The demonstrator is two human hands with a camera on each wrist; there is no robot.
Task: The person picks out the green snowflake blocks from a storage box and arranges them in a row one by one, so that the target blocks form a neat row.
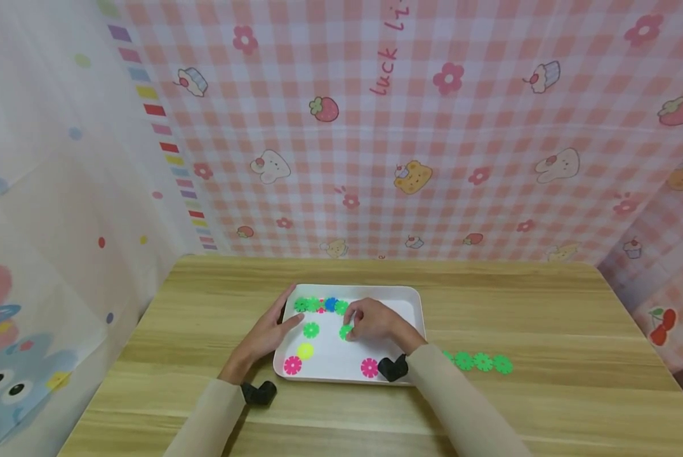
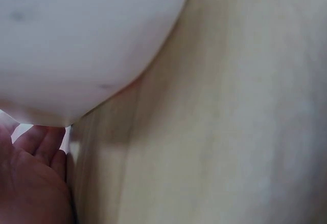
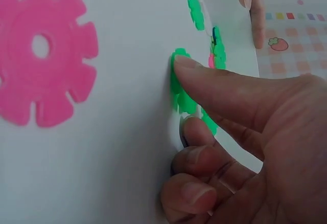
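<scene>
A white tray point(image 1: 332, 363) rests on the worktop point(image 1: 558, 317). Over the tray's middle, the right hand point(image 1: 374, 319) pinches a green disc point(image 1: 344, 332) between thumb and fingers; whether that disc touches the tray's floor cannot be told. The left hand point(image 1: 270, 331) grips the tray's left wall, thumb over the rim, fingers along the outside.

A row of green, pink and blue discs point(image 1: 331, 304) runs beside the tray's far wall, with white floor between the row and the right wall. In the tray's left half lies a loose green disc point(image 1: 311, 330); a yellow disc point(image 1: 305, 351) and a pink disc point(image 1: 292, 365) sit near its front left corner. White floor separates these from a second pink disc point(image 1: 369, 367) by the near edge.

The right sleeve point(image 1: 461, 397) crosses the tray's near right corner. Right of the tray, more green discs point(image 1: 482, 362) form a line, partly hidden by that sleeve. Wood extends past the tray on both sides and beyond its far edge.
</scene>
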